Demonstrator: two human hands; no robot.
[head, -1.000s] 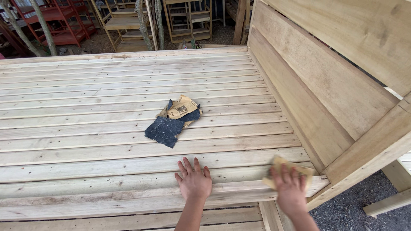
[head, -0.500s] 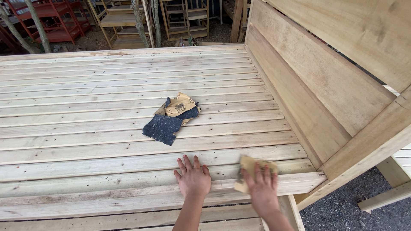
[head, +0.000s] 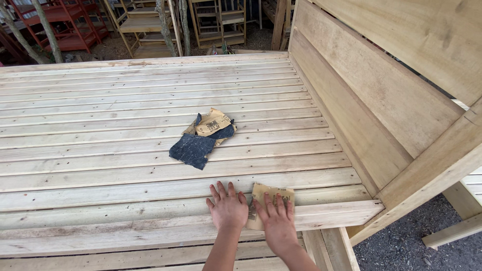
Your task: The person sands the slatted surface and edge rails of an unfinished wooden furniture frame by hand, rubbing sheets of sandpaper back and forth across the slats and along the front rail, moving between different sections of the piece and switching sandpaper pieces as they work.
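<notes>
Slatted platform: bare pale wood, unvarnished, matt, with visible grain, knots and small dark nail marks; front slats show darker smudges. Angled side boards: the same raw wood, slightly yellower. Sheet of sandpaper under the right hand: tan paper backing, matt, creased. Loose sandpaper pieces: dark blue-grey gritty faces, rough, with tan paper undersides, crumpled. Ground: grey gravel, coarse.

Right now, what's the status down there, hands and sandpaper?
Left hand flat on the slatted wooden platform. Right hand pressing a sandpaper sheet on the front slat. Spare sandpaper scraps lie apart, further up the slats.
</notes>
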